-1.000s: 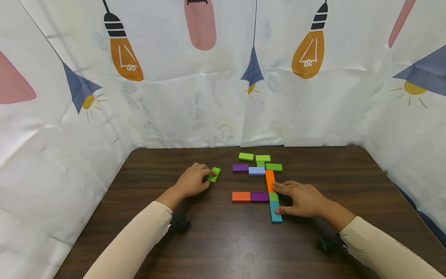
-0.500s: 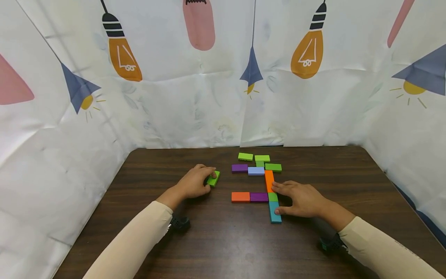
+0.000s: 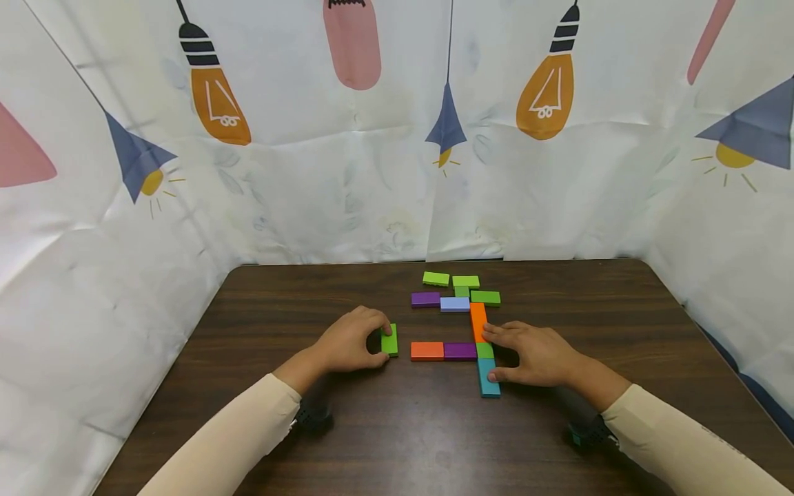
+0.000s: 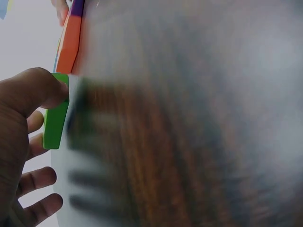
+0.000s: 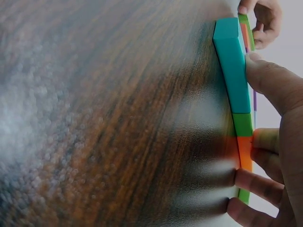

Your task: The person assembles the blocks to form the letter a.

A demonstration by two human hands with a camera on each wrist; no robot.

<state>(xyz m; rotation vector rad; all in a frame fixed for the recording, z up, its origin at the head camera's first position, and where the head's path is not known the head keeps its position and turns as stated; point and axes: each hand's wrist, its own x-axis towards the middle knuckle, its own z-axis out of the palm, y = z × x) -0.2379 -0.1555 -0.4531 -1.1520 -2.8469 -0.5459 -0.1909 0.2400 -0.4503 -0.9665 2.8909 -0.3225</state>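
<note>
My left hand point(image 3: 350, 341) pinches a green block point(image 3: 389, 341) by its two ends, between thumb and fingers. In the left wrist view the green block point(image 4: 57, 113) is close to the end of an orange-red block point(image 4: 71, 42). The orange-red block point(image 3: 427, 351) and a purple block point(image 3: 460, 352) lie end to end, meeting a small green block point(image 3: 485, 351). My right hand point(image 3: 536, 355) rests lightly on the column there: its thumb touches the teal block point(image 3: 488, 386) and its fingers the orange block point(image 3: 477, 317).
Beyond the column lie a purple block point(image 3: 425, 300), a light-blue block point(image 3: 455, 304) and several green blocks, one of them a green block point(image 3: 436, 279) at the back. A printed cloth point(image 3: 353, 193) hangs behind the brown table point(image 3: 397, 441).
My left hand has come nearer along the table with the green block and turned it, so it now stands lengthwise left of the orange-red block. My right hand stays where it was.
</note>
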